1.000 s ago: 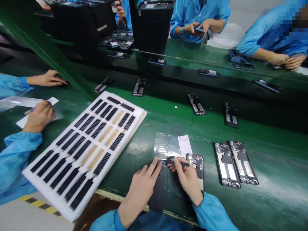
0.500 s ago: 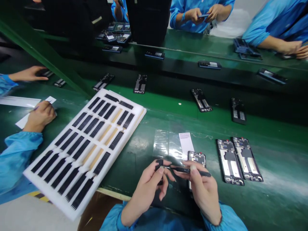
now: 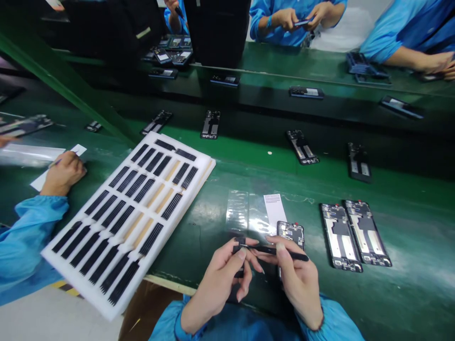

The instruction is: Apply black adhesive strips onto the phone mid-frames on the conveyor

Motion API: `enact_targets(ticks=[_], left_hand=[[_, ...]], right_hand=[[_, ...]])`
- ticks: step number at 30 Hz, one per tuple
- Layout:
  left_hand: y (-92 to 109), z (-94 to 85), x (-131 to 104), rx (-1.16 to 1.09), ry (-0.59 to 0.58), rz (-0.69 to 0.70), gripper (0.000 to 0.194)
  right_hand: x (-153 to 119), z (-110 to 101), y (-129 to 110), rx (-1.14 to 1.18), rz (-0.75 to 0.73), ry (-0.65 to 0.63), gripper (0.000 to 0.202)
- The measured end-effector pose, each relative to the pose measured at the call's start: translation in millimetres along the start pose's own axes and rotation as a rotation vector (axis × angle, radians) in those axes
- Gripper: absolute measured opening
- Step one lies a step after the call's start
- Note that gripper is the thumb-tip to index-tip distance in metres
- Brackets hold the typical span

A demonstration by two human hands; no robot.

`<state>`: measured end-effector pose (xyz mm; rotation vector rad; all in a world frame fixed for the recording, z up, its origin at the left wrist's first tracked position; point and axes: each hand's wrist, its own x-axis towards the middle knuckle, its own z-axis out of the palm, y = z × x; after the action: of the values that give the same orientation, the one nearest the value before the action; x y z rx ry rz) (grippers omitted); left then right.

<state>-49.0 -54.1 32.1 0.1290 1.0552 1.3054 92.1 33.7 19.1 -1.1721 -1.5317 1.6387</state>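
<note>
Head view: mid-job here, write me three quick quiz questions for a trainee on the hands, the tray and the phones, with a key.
1. True or false: the tray lies to the right of the left hand.
2. What does the right hand hold?
3. How many open phones lie side by side just to the right of that hand?

Key:
1. False; it lies to the left.
2. A slim black tool.
3. Two.
</note>
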Motion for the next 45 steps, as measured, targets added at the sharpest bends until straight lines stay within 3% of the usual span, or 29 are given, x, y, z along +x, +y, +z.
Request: enact_targets(ticks=[5,8,11,12,14,16,18,20,23,45], left_hand=[[-4.7,3.4,4.2,-0.059,0.050,0.005,0.036],[-7.0,3.4,8.0,-0.105,0.094,0.040,0.037],[-0.5,-2.4,17.8,-0.014,0.235,0.158,0.039],[3.9,-5.3,23.6,0.096,0.291,0.222,0.039],[14.3,-10.8,39.6,0.473,0.331,0.381,0.035],[24.1,-13.2,59.6,1.011,0.245,0.545,0.036],[30.8,-11.4,79.7,1.539,0.168,0.648,0.052],[33.8,-6.6,96.0,1.935,0.134,0.659,0.068],[33.7,0.1,110.3,2.213,0.093,0.620,0.075],[30.3,0.5,129.4,2.275,0.018,0.602,0.074]], right_hand=[[-8.6,0.8,8.1,-0.123,-0.140,0.018,0.025],[-8.3,-10.2,5.8,-0.288,-0.272,0.010,0.023],[21.6,-29.8,-4.8,-0.312,-0.325,0.182,0.022],[39.4,-36.3,-7.6,-0.274,-0.305,0.244,0.024],[81.3,-45.9,-7.9,-0.140,-0.226,0.217,0.029],[121.2,-49.4,0.8,-0.039,-0.163,0.157,0.037],[148.7,-48.1,16.2,0.042,-0.106,0.097,0.044],[160.8,-45.3,32.1,0.084,-0.073,0.063,0.048],[159.9,-43.7,45.2,0.079,-0.063,0.040,0.049],[153.9,-44.2,42.1,-0.026,-0.134,-0.011,0.040]])
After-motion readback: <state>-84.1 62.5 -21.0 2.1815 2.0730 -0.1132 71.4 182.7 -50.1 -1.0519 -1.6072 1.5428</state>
